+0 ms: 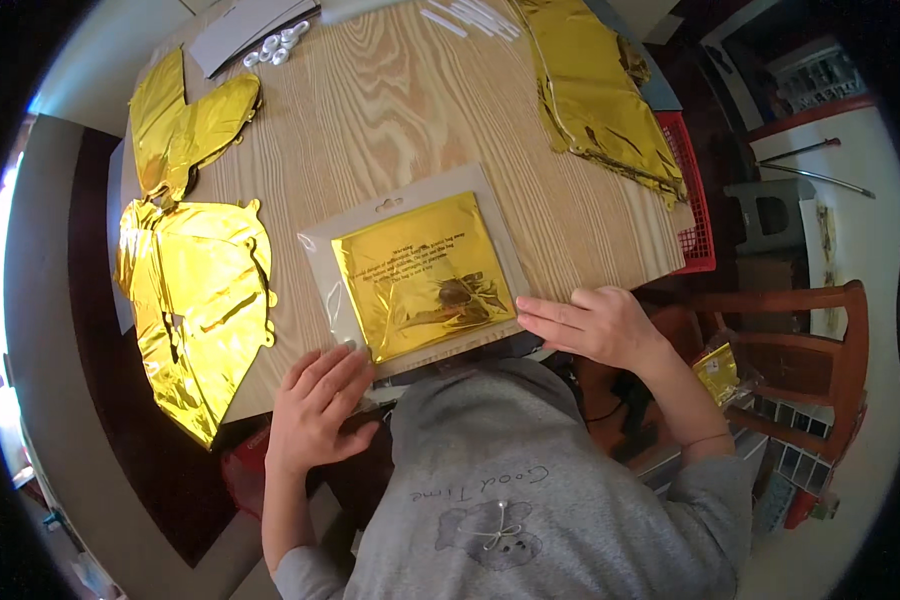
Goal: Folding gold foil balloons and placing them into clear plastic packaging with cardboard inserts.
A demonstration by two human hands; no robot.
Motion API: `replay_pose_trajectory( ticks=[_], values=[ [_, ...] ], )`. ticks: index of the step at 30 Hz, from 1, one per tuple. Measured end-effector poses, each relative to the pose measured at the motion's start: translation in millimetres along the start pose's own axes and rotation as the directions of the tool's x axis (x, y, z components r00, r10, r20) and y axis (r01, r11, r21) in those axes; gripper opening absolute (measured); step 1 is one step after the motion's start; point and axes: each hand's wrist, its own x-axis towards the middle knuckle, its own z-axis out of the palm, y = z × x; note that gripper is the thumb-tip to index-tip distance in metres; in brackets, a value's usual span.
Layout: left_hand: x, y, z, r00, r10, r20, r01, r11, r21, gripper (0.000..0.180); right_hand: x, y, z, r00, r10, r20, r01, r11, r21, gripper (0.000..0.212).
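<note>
A clear plastic packet (pixel 490 205) with a hang hole lies flat at the table's near edge, and inside it is a folded square of shiny gold foil (pixel 400 270) with dark print. My left hand (pixel 320 405) rests at the packet's lower left corner, fingers stretched out and thumb apart. On the opposite side, my right hand (pixel 595 325) touches the packet's lower right edge with extended fingertips; its other fingers are bent and partly hidden. Neither hand visibly grips anything.
Flat gold foil balloons (pixel 210 290) lie along the left side, with more foil pieces (pixel 600 95) stacked at the far right. Small white rolls (pixel 275 46), grey-white cards (pixel 245 35) and white sticks (pixel 475 17) sit at the back. A wooden chair (pixel 790 345) stands at right.
</note>
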Motion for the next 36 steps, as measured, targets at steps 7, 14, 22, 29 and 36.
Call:
replay_pose_trajectory(
  ticks=[7,14,22,29,36],
  values=[
    [-6,-9,23,0.997,0.019,-0.074,-0.01,0.994,0.112,0.049,6,-1,3,1.0,-0.017,-0.011,0.016,0.997,-0.076,0.027],
    [-5,-12,27,0.994,0.033,-0.101,-0.019,0.991,0.136,0.044,11,-3,10,1.0,-0.009,-0.019,0.007,0.993,-0.116,0.024],
    [-8,-13,34,0.972,0.102,-0.211,-0.069,0.985,0.157,0.035,8,-2,11,0.994,0.023,-0.106,-0.027,0.999,-0.042,0.018],
    [-12,-4,48,0.926,0.113,-0.361,-0.037,0.976,0.213,0.022,3,-9,18,0.979,0.055,-0.194,-0.055,0.998,0.004,0.023],
    [-12,-3,55,0.891,-0.004,-0.453,0.056,0.993,0.102,0.023,4,-14,29,0.943,0.065,-0.325,-0.076,0.997,-0.021,0.025]
  ],
)
